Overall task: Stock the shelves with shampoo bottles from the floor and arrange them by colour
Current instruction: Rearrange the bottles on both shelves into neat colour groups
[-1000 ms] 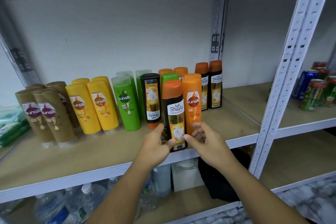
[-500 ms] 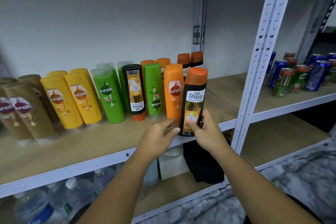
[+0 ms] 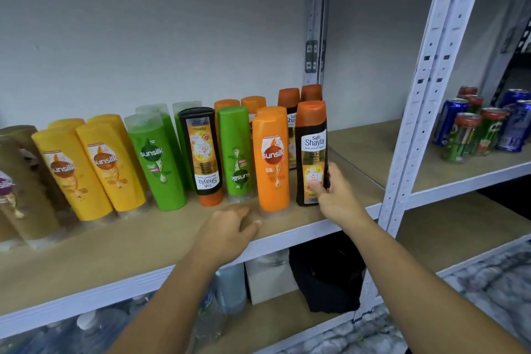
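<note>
The black Shayla bottle [image 3: 311, 152], orange cap up, stands upright at the right end of the row, its base at the board of the shelf [image 3: 143, 241]; I cannot tell whether its full weight is down yet. My right hand [image 3: 337, 198] grips it low, thumb across the front label and fingers wrapped round its far side. I judge that low hold lets me steer the base square while the label faces out.

I put it here because its kin are here. Two matching orange-capped black bottles [image 3: 288, 102] stand right behind it, and the orange Sunsilk bottle [image 3: 271, 158] is just beside it on the left, so the orange tones group together.

My left hand [image 3: 230, 224] holds nothing, its fingers loosely curled at the shelf's front just below the orange bottle, ready to steady a neighbour.

Further left the sorting looks unfinished. An inverted green bottle [image 3: 234, 149] and an inverted black bottle [image 3: 202, 152] break the run, then come the green bottles [image 3: 156, 161], the yellow bottles [image 3: 107, 164] and the brown bottles [image 3: 20, 181]. Past the white upright post [image 3: 425, 80], drink cans [image 3: 482, 129] fill the next bay.
</note>
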Tool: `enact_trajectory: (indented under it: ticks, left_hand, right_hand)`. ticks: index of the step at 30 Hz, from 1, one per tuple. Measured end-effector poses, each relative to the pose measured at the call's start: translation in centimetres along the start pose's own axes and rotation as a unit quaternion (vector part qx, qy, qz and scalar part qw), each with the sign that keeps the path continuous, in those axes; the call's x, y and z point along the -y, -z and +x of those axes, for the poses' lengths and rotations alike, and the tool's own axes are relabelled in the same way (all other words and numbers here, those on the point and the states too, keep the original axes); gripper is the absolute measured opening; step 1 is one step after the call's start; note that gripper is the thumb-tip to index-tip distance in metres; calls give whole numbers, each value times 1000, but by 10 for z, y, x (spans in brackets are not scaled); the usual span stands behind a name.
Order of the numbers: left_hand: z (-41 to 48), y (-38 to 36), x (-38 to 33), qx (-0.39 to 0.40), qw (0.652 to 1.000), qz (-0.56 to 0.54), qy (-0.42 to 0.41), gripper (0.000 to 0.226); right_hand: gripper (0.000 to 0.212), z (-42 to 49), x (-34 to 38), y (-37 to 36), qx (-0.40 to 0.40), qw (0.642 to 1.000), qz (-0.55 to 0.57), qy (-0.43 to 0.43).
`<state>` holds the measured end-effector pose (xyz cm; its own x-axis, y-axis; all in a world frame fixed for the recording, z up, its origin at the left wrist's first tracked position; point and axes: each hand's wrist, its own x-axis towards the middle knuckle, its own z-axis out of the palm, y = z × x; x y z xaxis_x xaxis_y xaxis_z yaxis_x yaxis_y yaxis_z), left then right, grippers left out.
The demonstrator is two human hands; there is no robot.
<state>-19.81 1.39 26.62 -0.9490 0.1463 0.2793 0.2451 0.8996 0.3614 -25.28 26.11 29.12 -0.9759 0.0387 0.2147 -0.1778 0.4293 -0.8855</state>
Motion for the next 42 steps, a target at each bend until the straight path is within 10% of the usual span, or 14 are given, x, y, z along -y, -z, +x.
enact_trajectory:
  ticks: [31,42]
  left_hand:
    - [6,-13,15,-52,999,-14,-8,52]
    - [-19,-1,18,-26,999,-19,13,40]
  right_hand:
    - [55,61,-9,-35,-40,999,-11,16]
    - [22,-10,-15,-31,96,928,-352,78]
